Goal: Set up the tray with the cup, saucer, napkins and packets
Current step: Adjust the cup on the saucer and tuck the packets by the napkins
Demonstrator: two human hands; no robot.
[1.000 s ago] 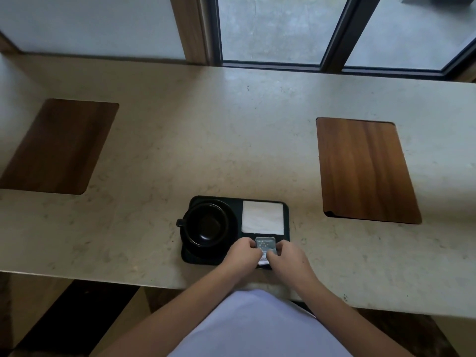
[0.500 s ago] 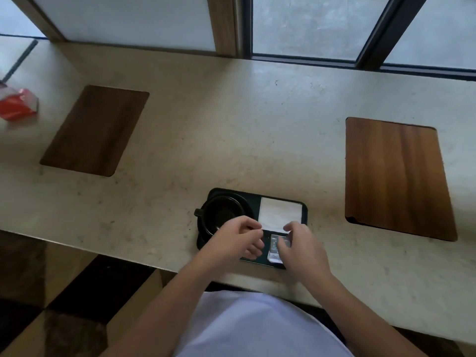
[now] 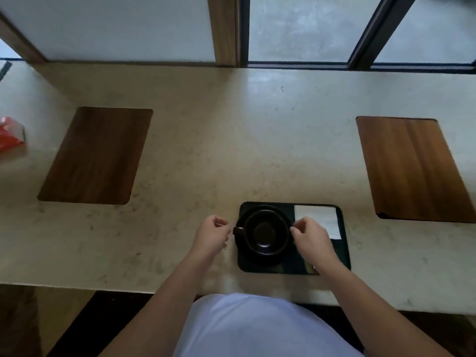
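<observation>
Tray: black tray point(image 3: 343, 253) near the counter's front edge, just right of centre.
Cup: black cup point(image 3: 266, 231) upright on a black saucer point(image 3: 257, 260) in the tray's left half, handle at 9 o'clock.
Napkins: white napkins point(image 3: 323, 219) in the tray's far right corner, at 2 o'clock from the cup.
Packets: mostly hidden under the right wrist.
Left hand: left hand point(image 3: 211, 235) just off the tray at 9 o'clock — fingers loosely curled, grasping nothing.
Right hand: right hand point(image 3: 311, 239) over the tray at the cup's 3 o'clock rim, fingers curled; contact cannot be told.
Surface: pale stone counter point(image 3: 219, 150) under a window point(image 3: 296, 27).
Around: wooden inlay point(image 3: 98, 155) at 10 o'clock, another wooden board point(image 3: 412, 168) at 2 o'clock — red packet point(image 3: 10, 134) far left.
</observation>
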